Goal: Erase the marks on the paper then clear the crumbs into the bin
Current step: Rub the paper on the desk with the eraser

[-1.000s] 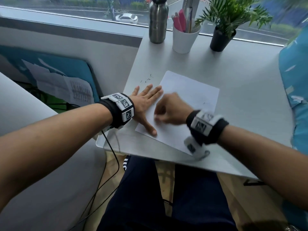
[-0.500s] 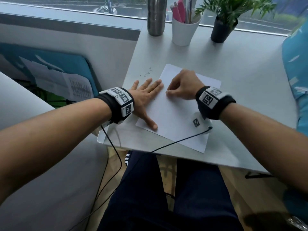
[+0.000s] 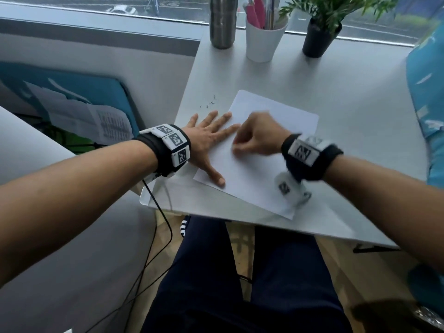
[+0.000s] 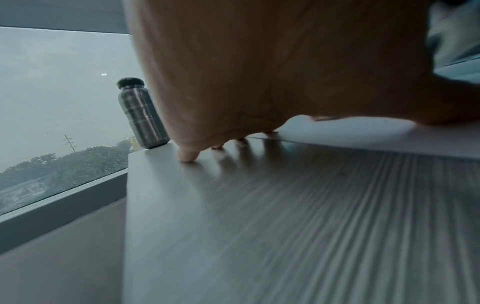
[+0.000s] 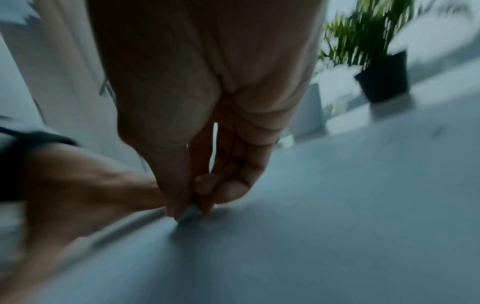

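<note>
A white sheet of paper (image 3: 269,164) lies on the grey table (image 3: 360,97). My left hand (image 3: 209,140) lies flat with spread fingers on the paper's left edge, thumb (image 3: 218,180) near its front corner, holding it down. My right hand (image 3: 254,138) is blurred over the middle of the sheet, fingers curled, pinching a small pale eraser (image 5: 188,214) against the paper beside the left hand (image 5: 85,185). Dark eraser crumbs (image 3: 209,103) lie on the table just beyond the left fingertips. No bin is in view.
At the back by the window stand a steel bottle (image 3: 222,20), a white cup of pens (image 3: 264,34) and a potted plant (image 3: 319,32). A blue patterned surface (image 3: 427,104) borders the table's right. The table's left edge drops off near my left wrist; a cable (image 3: 161,212) hangs there.
My right hand went up the sheet and has come back down toward its middle, rubbing with the eraser. The left hand has stayed flat in place.
</note>
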Demonstrator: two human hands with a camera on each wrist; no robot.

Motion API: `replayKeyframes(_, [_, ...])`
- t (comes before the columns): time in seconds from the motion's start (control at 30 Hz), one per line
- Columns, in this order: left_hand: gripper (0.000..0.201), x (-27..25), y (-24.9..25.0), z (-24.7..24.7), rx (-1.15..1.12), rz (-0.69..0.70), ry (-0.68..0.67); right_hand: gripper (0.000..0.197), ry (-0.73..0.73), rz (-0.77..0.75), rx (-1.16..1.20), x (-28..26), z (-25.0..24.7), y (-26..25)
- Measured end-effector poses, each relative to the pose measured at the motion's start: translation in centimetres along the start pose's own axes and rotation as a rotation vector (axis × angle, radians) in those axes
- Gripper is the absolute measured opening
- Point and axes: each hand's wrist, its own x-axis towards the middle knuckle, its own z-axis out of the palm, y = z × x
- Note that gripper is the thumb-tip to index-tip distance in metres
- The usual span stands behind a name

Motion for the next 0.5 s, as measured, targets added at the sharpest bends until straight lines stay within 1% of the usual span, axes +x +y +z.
replayKeyframes(0.07, [0.155,-0.1,0.2,-0.1,-0.019,-0.005,0.005,0.014,0.146,0.067,-0.004,1.2,-1.6,1.4])
replayKeyframes(0.1, [0.155,-0.1,0.2,-0.1,-0.024,-0.008,0.011,0.013,0.158,0.074,0.005,0.9,-1.4,1.2])
replayKeyframes(0.13, [0.155,0.0,0.1,-0.1,-0.021,-0.008,0.014,0.011,0.119,0.046,0.016,0.2,-0.4,0.4])
replayKeyframes(0.2, [0.156,0.1,0.0,0.0,-0.009,-0.007,0.016,0.006,-0.05,-0.076,0.032,-2.3,2.0,-1.9])
replayKeyframes(0.23, [0.156,0.1,0.0,0.1,-0.005,-0.007,0.016,0.005,-0.094,-0.105,0.04,-2.7,2.4,-1.9])
replayKeyframes(0.27, [0.156,0.1,0.0,0.1,-0.009,-0.007,0.014,0.006,-0.085,-0.076,0.032,-2.4,1.8,-1.4])
replayKeyframes(0.33, [0.156,0.0,0.2,0.0,-0.025,-0.006,0.01,0.01,0.077,0.035,0.048,-0.4,-0.2,0.6])
replayKeyframes(0.37, [0.156,0.0,0.3,0.0,-0.037,-0.01,0.01,0.01,0.133,0.059,0.045,0.0,-0.7,1.2])
replayKeyframes(0.4, [0.156,0.0,0.3,0.0,-0.043,-0.013,0.014,0.009,0.141,0.063,0.055,-0.1,-0.5,1.1])
replayKeyframes(0.43, [0.157,0.0,0.2,0.0,-0.039,-0.012,0.019,0.007,0.099,0.038,0.06,-0.6,0.3,0.3])
replayKeyframes(0.5, [0.157,0.2,0.0,0.2,-0.024,-0.008,0.022,0.005,-0.054,-0.091,0.022,-2.6,2.4,-1.8])
